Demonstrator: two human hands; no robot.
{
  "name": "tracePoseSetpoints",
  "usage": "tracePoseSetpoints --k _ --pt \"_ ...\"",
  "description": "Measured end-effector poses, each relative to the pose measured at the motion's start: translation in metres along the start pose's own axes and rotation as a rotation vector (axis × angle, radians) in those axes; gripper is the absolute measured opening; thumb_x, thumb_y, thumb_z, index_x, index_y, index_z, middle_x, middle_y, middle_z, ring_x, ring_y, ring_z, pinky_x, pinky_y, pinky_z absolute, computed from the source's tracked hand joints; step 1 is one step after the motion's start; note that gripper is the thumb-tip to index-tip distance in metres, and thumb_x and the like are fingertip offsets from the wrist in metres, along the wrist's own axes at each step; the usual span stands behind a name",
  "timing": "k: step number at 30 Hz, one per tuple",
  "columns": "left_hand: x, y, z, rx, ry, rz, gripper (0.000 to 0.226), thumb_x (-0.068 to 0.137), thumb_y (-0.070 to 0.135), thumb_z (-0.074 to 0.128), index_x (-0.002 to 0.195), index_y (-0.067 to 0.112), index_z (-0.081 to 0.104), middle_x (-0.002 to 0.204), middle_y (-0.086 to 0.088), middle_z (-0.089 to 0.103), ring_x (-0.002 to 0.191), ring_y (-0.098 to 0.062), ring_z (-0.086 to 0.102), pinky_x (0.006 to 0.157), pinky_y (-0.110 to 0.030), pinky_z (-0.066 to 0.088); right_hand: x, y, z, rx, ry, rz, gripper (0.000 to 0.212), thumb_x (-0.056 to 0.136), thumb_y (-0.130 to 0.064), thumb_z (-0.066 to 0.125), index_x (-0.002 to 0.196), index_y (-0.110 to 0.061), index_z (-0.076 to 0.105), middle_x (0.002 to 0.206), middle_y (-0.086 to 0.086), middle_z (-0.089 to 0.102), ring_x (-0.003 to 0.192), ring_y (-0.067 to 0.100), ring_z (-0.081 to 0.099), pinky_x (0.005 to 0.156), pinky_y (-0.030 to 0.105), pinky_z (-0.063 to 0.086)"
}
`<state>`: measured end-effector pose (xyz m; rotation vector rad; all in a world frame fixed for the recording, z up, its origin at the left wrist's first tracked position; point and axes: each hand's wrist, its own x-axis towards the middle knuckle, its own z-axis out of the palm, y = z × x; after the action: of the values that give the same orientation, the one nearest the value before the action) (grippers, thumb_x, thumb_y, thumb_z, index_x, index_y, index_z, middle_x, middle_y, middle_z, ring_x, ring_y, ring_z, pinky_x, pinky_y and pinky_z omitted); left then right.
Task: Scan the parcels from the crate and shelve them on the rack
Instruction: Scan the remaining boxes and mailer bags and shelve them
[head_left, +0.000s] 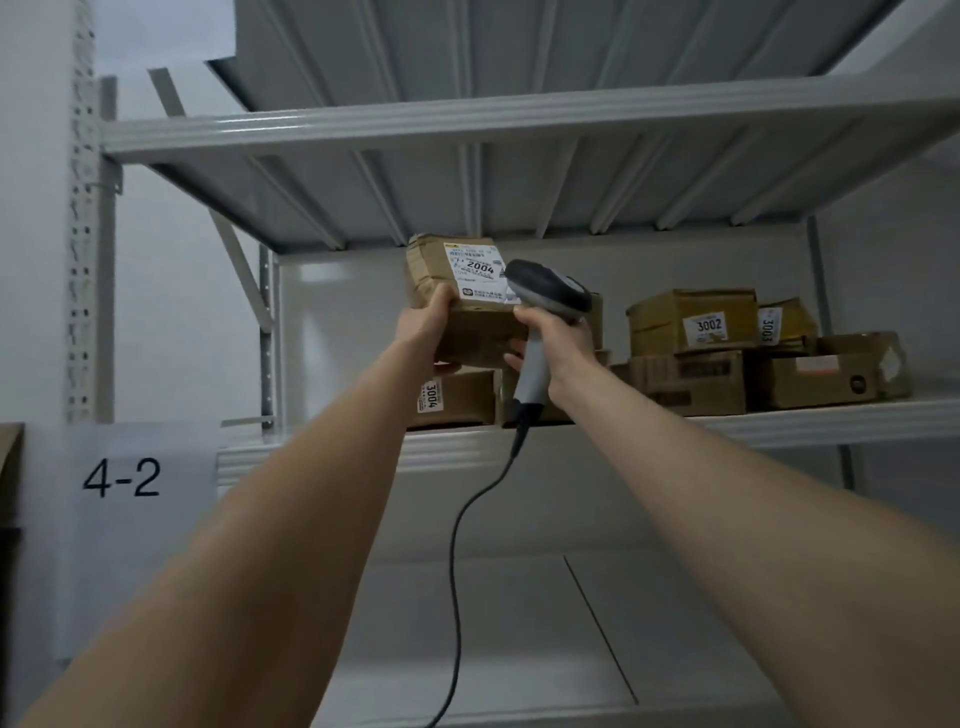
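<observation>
Head view: left hand (423, 332) grips a brown cardboard parcel (457, 317) labelled "2004", held up before the grey metal rack (779, 421). Right hand (558, 348) grips a grey corded scanner (548, 293), its head just beside the label. Shelved boxes read "3002" (693, 322), "3003" (784, 322) and "3004" (454, 397); a white sign (122, 478) reads "4-2".

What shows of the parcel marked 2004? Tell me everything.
The parcel marked 2004 is a brown cardboard box, creased and taped, with a white label printed 2004 facing the camera. It is held tilted before the rack's shelf, above the parcel marked 3004. The left hand grips its lower left corner, thumb on the front. The scanner in the right hand points at the label's right edge; contact cannot be told.
</observation>
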<state>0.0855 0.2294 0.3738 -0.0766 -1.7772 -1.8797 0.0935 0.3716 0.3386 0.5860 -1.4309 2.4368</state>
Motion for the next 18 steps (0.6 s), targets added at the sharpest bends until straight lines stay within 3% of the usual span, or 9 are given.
tracePoseSetpoints --k 2,6,8,10,12,14,16,18 --pt "0.014 0.005 -0.010 0.040 -0.007 -0.025 0.052 0.088 0.043 0.056 0.126 0.009 0.049 0.109 -0.015 0.062 0.093 -0.029 0.062 0.069 -0.036 0.057 0.011 0.005 0.015 -0.001 -0.029 0.024 0.021 0.087 -0.015 0.069 0.105 -0.018 0.057 0.094 0.002 0.063 0.089 0.017 0.064 0.077 0.032 0.058" --pt "0.049 0.003 -0.024 0.075 0.045 -0.057 0.054 0.094 0.051 0.047 0.127 0.008 0.046 0.111 -0.017 0.059 0.092 -0.030 0.062 0.055 -0.035 0.054 0.038 0.019 0.039 -0.038 -0.086 0.057 0.027 0.086 -0.019 0.070 0.111 -0.015 0.060 0.106 0.007 0.064 0.097 0.020 0.063 0.084 0.035 0.057" --pt "0.066 -0.003 -0.026 0.096 0.065 -0.077 0.056 0.096 0.055 0.042 0.125 0.008 0.043 0.113 -0.018 0.058 0.097 -0.032 0.062 0.062 -0.036 0.056 0.047 0.026 0.046 -0.054 -0.109 0.077 0.019 0.088 -0.020 0.068 0.103 -0.015 0.059 0.099 0.006 0.060 0.089 0.017 0.058 0.091 0.037 0.055" --pt "0.078 -0.015 -0.026 0.130 0.053 -0.050 0.049 0.098 0.049 0.043 0.125 0.008 0.043 0.115 -0.017 0.058 0.106 -0.032 0.060 0.080 -0.038 0.056 0.054 0.033 0.049 -0.076 -0.105 0.096 0.014 0.088 -0.022 0.068 0.094 -0.016 0.057 0.095 0.005 0.057 0.086 0.017 0.055 0.097 0.040 0.051" --pt "0.090 -0.032 -0.026 0.261 0.005 0.058 0.039 0.096 0.027 0.054 0.130 0.010 0.046 0.124 -0.015 0.058 0.111 -0.030 0.059 0.091 -0.043 0.053 0.060 0.041 0.048 -0.110 -0.083 0.107 0.024 0.087 -0.025 0.070 0.104 -0.014 0.057 0.096 0.005 0.056 0.086 0.018 0.054 0.098 0.041 0.051" --pt "0.102 -0.048 -0.025 0.468 0.030 0.146 0.047 0.088 0.011 0.060 0.134 0.016 0.049 0.128 -0.014 0.058 0.110 -0.029 0.060 0.094 -0.045 0.052 0.064 0.048 0.044 -0.115 -0.058 0.104 0.035 0.085 -0.026 0.072 0.114 -0.013 0.054 0.094 0.003 0.054 0.084 0.018 0.053 0.097 0.041 0.051" --pt "0.105 -0.057 -0.022 0.602 0.137 0.223 0.050 0.090 0.009 0.058 0.138 0.017 0.048 0.131 -0.012 0.055 0.114 -0.029 0.057 0.099 -0.042 0.049 0.066 0.053 0.036 -0.098 -0.031 0.093 0.043 0.085 -0.024 0.073 0.120 -0.010 0.054 0.096 0.004 0.053 0.088 0.019 0.054 0.094 0.040 0.053" --pt "0.101 -0.061 -0.019 0.678 0.118 0.285 0.044 0.090 0.006 0.054 0.133 0.016 0.054 0.126 -0.012 0.059 0.110 -0.028 0.059 0.096 -0.041 0.051 0.066 0.054 0.030 -0.068 -0.017 0.091 0.049 0.084 -0.023 0.073 0.127 -0.008 0.053 0.107 0.009 0.055 0.099 0.023 0.055 0.088 0.038 0.056"
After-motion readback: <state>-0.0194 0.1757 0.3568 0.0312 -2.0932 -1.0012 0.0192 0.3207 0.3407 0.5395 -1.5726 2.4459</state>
